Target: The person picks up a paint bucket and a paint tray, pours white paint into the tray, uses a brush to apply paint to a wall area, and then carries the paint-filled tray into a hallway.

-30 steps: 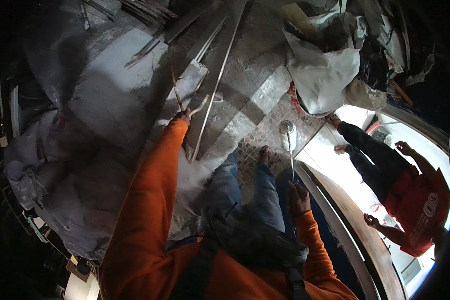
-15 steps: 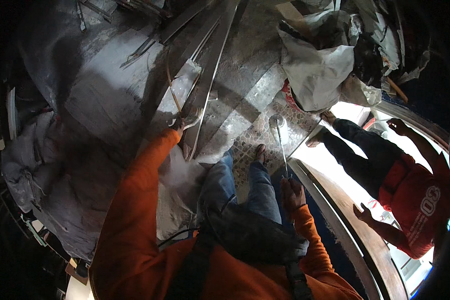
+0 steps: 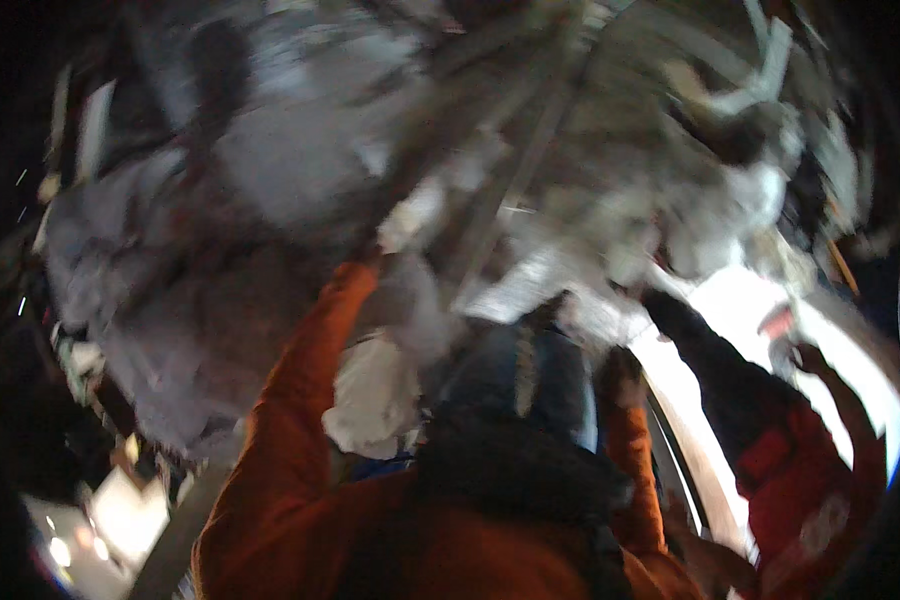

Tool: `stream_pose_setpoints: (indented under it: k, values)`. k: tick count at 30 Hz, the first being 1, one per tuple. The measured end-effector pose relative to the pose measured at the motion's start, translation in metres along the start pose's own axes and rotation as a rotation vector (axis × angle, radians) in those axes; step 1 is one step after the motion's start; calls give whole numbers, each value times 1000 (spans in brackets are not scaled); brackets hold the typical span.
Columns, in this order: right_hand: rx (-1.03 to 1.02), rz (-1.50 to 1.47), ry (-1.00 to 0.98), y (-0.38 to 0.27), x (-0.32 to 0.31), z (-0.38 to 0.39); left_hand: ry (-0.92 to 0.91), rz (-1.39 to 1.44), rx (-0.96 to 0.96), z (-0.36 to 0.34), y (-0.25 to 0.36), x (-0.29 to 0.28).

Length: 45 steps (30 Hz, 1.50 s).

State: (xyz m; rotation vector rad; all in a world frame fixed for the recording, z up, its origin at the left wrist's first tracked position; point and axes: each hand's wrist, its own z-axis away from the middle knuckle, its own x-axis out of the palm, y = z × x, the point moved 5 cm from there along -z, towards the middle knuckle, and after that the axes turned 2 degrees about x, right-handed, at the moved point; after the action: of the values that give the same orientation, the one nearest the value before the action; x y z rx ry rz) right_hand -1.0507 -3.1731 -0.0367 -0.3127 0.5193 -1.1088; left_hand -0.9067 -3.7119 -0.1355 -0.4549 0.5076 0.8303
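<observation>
Honestly can't point at anything that looks finished here. A long strip [image 3: 530, 165] lies across the debris, the grey sheeting [image 3: 170, 290] is heaped beyond the left arm, and a crumpled pale cloth [image 3: 375, 395] lies bunched next to that sleeve. My read is mid-job, with most of the loose stuff lying about, but the pictures don't show how much is left.

The left hand [image 3: 378, 252] reaches to the right-hand edge of the grey heap, and a pale piece [image 3: 410, 213] shows just beyond it. Touching or apart? Can't tell, and same for whether the fingers are spread or pinching (the blur is brutal). The right hand [image 3: 625, 385] is low, beside the jeans [image 3: 560, 375], dark and smeared, so no call on its grip either.

Compared with half a second ago: the left hand clearly had a thin brown stick then, and the right one a metal rod with a round whitish end over the pebbly floor. I can't make out either now. The whole view has swung, so the strip sits further right and more of a bright patch [image 3: 125, 520] shows at lower left. The co-worker in red [image 3: 785, 480] is there in both.
</observation>
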Motion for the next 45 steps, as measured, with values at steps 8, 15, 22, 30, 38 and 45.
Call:
stream_pose_setpoints:
  k: [8, 15, 22, 30, 38, 45]
  values:
    - [3, -43, -47, -62, -7, -1, -82, -232, -17, -49, -95, -3]
    - [-92, 485, 21, -90, -124, -46, -100, -396, 175, -51, -79, -30]
    - [-635, 1685, -367, -135, -232, -59, 32, -434, 266, -60, -46, -53]
    - [-131, 214, -56, -144, 34, -42, 118, -949, 326, -145, -45, 31]
    - [3, -55, 15, -169, 24, -67, -131, -829, 288, -117, 23, -4]
    - [97, -194, 38, -169, 6, -84, -49, -623, 139, -128, 54, -112]
